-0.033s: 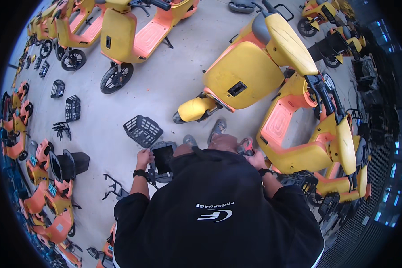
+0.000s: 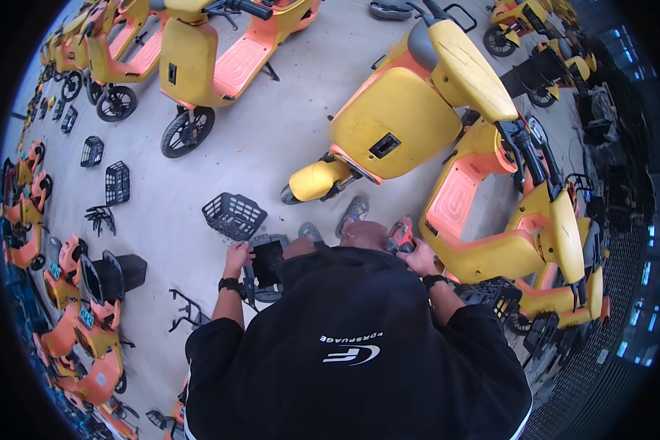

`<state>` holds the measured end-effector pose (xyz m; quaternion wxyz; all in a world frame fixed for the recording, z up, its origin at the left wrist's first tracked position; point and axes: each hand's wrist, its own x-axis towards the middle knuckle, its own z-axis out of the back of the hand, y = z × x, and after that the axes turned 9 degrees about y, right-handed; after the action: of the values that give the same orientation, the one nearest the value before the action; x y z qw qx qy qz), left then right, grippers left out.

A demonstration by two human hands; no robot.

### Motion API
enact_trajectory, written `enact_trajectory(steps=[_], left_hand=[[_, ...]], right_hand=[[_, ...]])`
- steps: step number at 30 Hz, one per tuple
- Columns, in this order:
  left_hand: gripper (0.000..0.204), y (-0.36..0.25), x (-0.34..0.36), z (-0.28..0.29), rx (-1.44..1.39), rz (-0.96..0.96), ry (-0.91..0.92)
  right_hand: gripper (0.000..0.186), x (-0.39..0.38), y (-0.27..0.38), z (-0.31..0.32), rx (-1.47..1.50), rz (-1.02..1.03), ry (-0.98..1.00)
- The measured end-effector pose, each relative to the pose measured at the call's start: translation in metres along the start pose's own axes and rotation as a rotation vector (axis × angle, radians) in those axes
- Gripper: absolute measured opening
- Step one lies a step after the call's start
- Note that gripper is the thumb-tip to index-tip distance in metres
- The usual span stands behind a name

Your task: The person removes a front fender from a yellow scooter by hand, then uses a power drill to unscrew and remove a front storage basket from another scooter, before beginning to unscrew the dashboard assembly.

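My left hand (image 2: 240, 257) has its fingers closed at the left edge of a grey-rimmed black box-like part (image 2: 275, 240), which is low in front of me beside my knee. My shirt covers part of it, and its exact kind does not show. In my right hand (image 2: 420, 259) is a red and grey power drill (image 2: 401, 233), gripped by the handle at my right knee. A black wire basket (image 2: 235, 215) lies on the floor just beyond the box-like part. Straight ahead stands a yellow scooter (image 2: 397, 125) with its front wheel near my feet.
Close on my right is another yellow and orange scooter (image 2: 455, 198). More scooters (image 2: 187, 62) line the far left. Loose baskets (image 2: 117, 182), a black bracket (image 2: 187, 308) and a black bin (image 2: 128, 271) lie to the left. A dark basket (image 2: 502, 297) is behind my right arm.
The drill shows more fully above my right hand and has tilted slightly. The whole view has shifted a little. My left hand stays at the box-like part.
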<state>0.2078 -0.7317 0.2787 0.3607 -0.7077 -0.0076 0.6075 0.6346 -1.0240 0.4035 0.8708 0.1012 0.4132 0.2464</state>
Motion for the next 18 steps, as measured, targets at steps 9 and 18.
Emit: enact_trajectory(steps=[9, 18], left_hand=[[0.054, -0.253, -0.082, -0.267, 0.35, -0.51, 0.645], [0.049, -0.349, -0.087, -0.35, 0.103, -1.057, 0.326]], right_hand=[[0.062, 0.025, 0.152, 0.095, 0.137, 0.49, -0.431], [0.06, 0.066, 0.218, 0.147, 0.486, 0.585, -0.508]])
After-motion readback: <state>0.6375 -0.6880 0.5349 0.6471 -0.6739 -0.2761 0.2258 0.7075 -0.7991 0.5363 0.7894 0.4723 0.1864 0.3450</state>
